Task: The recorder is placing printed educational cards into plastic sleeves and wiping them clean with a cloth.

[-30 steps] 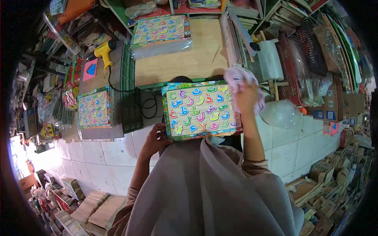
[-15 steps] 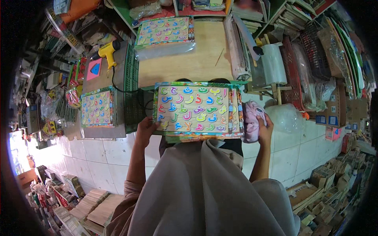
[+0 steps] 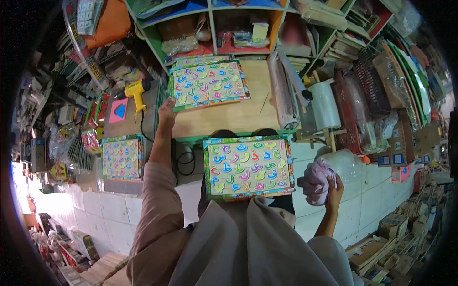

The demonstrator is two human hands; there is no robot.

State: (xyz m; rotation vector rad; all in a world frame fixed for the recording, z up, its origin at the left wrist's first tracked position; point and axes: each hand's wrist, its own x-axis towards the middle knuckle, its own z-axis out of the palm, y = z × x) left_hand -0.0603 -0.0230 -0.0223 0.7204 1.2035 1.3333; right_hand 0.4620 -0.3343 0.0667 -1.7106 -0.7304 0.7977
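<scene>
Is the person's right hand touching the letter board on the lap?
Apart. The head view shows the right hand out beside the letter board, gripping the pale pink cloth, which lies between them in the picture.

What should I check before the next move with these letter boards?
1. Left hand on the far board: ok, at its near left corner.
2. Far board lined up with the back board: not ok, the back one sticks out past its far edge.
3. Right hand holding the cloth: ok, it's bunched up there.
4. Near board held steady: not ok, neither hand holds it.
5. Heat gun switched off: cannot tell.
</scene>
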